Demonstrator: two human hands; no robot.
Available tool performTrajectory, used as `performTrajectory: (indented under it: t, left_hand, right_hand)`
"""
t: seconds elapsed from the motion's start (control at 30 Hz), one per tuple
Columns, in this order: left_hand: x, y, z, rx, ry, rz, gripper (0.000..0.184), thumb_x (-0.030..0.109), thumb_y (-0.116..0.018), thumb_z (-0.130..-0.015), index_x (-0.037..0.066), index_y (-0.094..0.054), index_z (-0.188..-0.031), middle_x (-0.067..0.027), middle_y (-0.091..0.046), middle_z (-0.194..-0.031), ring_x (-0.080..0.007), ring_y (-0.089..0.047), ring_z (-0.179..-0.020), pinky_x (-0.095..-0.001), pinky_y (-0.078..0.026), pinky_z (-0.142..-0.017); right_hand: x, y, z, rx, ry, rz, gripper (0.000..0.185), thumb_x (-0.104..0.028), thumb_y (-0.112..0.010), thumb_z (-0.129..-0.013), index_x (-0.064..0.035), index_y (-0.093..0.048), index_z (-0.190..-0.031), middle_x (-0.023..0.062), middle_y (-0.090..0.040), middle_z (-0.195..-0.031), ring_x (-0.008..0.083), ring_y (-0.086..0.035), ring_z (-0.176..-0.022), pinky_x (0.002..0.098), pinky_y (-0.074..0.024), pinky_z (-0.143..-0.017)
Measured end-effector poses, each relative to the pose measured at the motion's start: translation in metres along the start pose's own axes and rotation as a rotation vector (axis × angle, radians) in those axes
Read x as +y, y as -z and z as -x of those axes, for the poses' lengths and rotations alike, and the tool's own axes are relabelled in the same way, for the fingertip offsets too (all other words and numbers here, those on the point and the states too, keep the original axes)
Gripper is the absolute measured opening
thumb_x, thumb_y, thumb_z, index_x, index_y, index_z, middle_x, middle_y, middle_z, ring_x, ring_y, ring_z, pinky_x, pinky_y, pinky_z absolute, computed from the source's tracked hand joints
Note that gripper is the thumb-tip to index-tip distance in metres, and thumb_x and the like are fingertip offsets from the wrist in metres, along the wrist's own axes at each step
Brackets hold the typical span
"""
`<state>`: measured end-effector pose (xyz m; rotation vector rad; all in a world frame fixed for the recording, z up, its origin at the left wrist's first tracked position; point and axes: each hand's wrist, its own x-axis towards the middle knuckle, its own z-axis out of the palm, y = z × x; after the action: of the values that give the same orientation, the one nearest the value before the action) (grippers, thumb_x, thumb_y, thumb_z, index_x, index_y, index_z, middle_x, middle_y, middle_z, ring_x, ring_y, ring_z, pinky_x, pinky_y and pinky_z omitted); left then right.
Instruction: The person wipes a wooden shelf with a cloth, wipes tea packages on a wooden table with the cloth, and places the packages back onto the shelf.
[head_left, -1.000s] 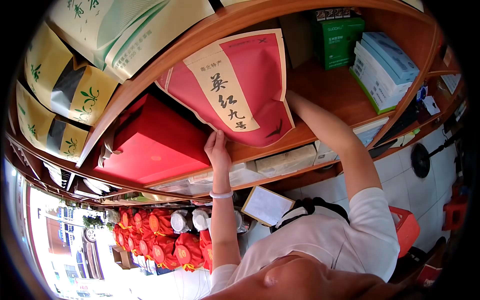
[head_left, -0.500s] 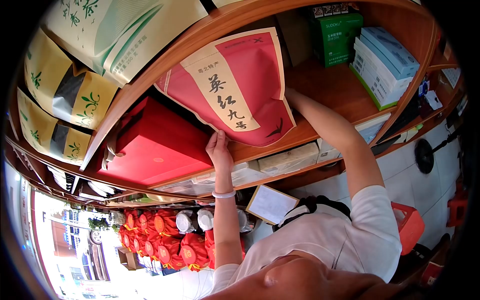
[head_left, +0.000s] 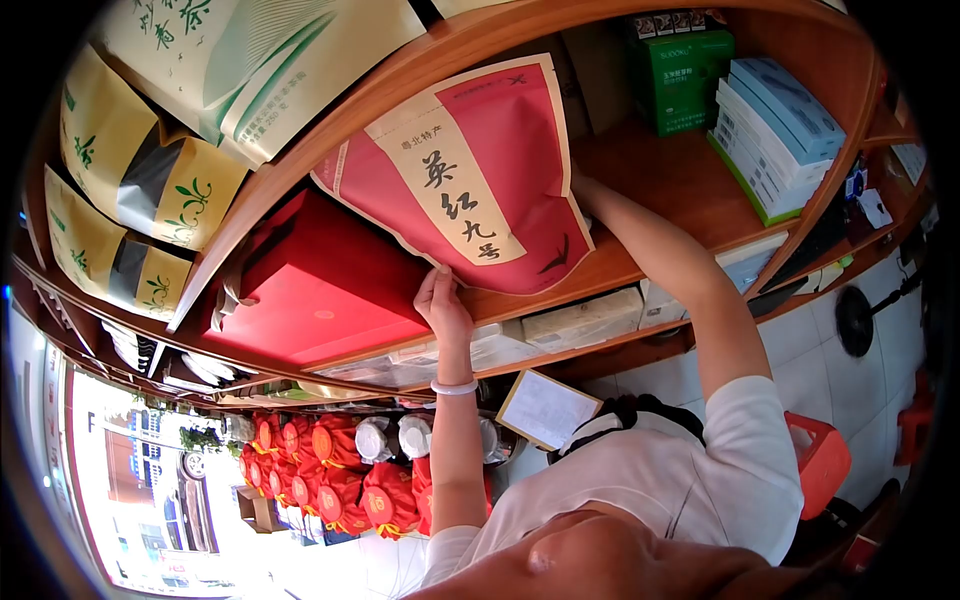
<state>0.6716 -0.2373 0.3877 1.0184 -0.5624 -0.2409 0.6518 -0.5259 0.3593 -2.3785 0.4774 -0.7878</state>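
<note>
A red and tan paper tea pouch [head_left: 525, 170] with black Chinese characters leans tilted at the front of the wooden shelf. My left hand [head_left: 443, 300] pinches its lower edge between thumb and fingers; a pale bangle [head_left: 454, 388] circles that wrist. At the pouch's right edge, my right hand [head_left: 584, 190] reaches behind it. Its fingers are hidden there, so their grip does not show. Just left of the pouch, a large red gift box [head_left: 320, 290] with a ribbon rests in the same compartment.
A green box [head_left: 690, 85] and a stack of white and blue boxes [head_left: 775, 140] stand on the shelf's right. Yellow tea bags [head_left: 150, 180] fill the left compartment. Below are red cloth-covered jars [head_left: 390, 495], a red plastic stool [head_left: 818, 465] and a black fan [head_left: 853, 320].
The view has shifted slightly, so the shelf contents appear a little further right. Both hands keep their places at the pouch, which has hardly moved.
</note>
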Motion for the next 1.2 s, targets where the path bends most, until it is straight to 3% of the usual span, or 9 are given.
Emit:
performTrajectory:
  t: [0.2,0.3,0.37,0.4,0.47,0.8,0.9,1.03,1.2]
  left_hand:
    - [-0.005,0.011,0.000,-0.031,-0.057,0.034,0.011,0.004,-0.046,-0.080,-0.004,-0.054,-0.077,-0.0062,-0.055,-0.076,-0.0145,-0.051,-0.072,-0.0262,-0.041,-0.065]
    - [-0.005,0.006,0.003,-0.020,-0.156,0.049,0.013,0.006,-0.047,-0.081,-0.003,-0.054,-0.076,-0.0051,-0.055,-0.076,-0.0124,-0.050,-0.073,-0.0242,-0.040,-0.066]
    - [-0.002,-0.001,0.003,0.024,-0.168,0.054,0.014,0.006,-0.048,-0.081,0.000,-0.051,-0.068,-0.0004,-0.048,-0.067,-0.0083,-0.042,-0.064,-0.0220,-0.033,-0.058]
    - [-0.001,-0.004,0.004,0.055,-0.167,0.059,0.020,0.005,-0.050,-0.081,0.003,-0.047,-0.060,0.0043,-0.041,-0.058,-0.0041,-0.034,-0.055,-0.0198,-0.025,-0.051]
    - [0.004,-0.008,0.005,0.070,-0.164,0.035,0.021,0.006,-0.050,-0.081,0.004,-0.047,-0.060,0.0051,-0.039,-0.058,-0.0037,-0.032,-0.055,-0.0200,-0.024,-0.050]
    - [0.003,-0.007,0.011,0.115,-0.159,-0.029,0.027,0.012,-0.053,-0.083,0.004,-0.047,-0.057,0.0070,-0.036,-0.056,-0.0032,-0.029,-0.054,-0.0194,-0.021,-0.049]
    - [0.004,-0.007,0.013,0.109,-0.185,-0.068,0.031,0.011,-0.051,-0.083,0.008,-0.041,-0.054,0.0062,-0.037,-0.054,-0.0029,-0.031,-0.051,-0.0192,-0.022,-0.046]
    - [0.000,-0.002,0.011,0.101,-0.239,-0.056,0.033,0.009,-0.049,-0.083,0.009,-0.037,-0.053,0.0070,-0.032,-0.054,-0.0027,-0.027,-0.051,-0.0205,-0.019,-0.046]
    - [0.000,-0.005,0.011,0.109,-0.239,-0.053,0.033,0.008,-0.049,-0.083,0.008,-0.036,-0.053,0.0071,-0.032,-0.054,-0.0026,-0.026,-0.051,-0.0207,-0.018,-0.046]
  right_hand:
    - [0.000,0.002,0.000,0.009,0.001,-0.087,0.033,-0.030,-0.049,-0.079,-0.0036,-0.058,-0.096,0.0200,-0.056,-0.101,0.0334,-0.054,-0.094,0.0381,-0.0442,-0.078]
    - [-0.029,0.027,0.016,-0.088,-0.080,-0.298,0.035,-0.031,-0.046,-0.081,-0.0053,-0.057,-0.102,0.0168,-0.056,-0.105,0.0291,-0.055,-0.095,0.0343,-0.0432,-0.080]
    - [-0.041,0.033,0.021,-0.094,-0.401,-0.641,0.037,-0.032,-0.043,-0.083,-0.0066,-0.055,-0.107,0.0133,-0.058,-0.105,0.0233,-0.056,-0.094,0.0315,-0.0424,-0.080]
    - [-0.046,0.040,0.023,-0.135,-0.462,-0.691,0.039,-0.033,-0.041,-0.084,-0.0066,-0.055,-0.108,0.0111,-0.058,-0.105,0.0194,-0.056,-0.092,0.0301,-0.0425,-0.079]
    - [-0.039,0.035,0.021,-0.087,-0.486,-0.769,0.036,-0.031,-0.044,-0.083,-0.0055,-0.056,-0.105,0.0141,-0.058,-0.104,0.0238,-0.056,-0.093,0.0322,-0.0432,-0.079]
    - [-0.003,0.009,0.008,-0.094,-0.134,-0.136,0.034,-0.029,-0.045,-0.082,-0.0046,-0.056,-0.103,0.0165,-0.057,-0.103,0.0279,-0.056,-0.093,0.0340,-0.0435,-0.079]
    - [0.006,0.003,0.002,-0.088,-0.084,-0.010,0.033,-0.028,-0.045,-0.082,-0.0043,-0.056,-0.102,0.0173,-0.057,-0.103,0.0291,-0.056,-0.093,0.0345,-0.0436,-0.079]
    - [0.021,-0.007,0.001,-0.062,-0.286,-0.683,0.032,-0.026,-0.047,-0.080,-0.0031,-0.055,-0.101,0.0202,-0.056,-0.100,0.0345,-0.054,-0.092,0.0376,-0.0442,-0.079]
    - [0.016,-0.004,0.005,0.000,-0.230,-0.603,0.035,-0.027,-0.048,-0.080,-0.0037,-0.052,-0.105,0.0212,-0.054,-0.103,0.0352,-0.052,-0.095,0.0386,-0.0442,-0.080]
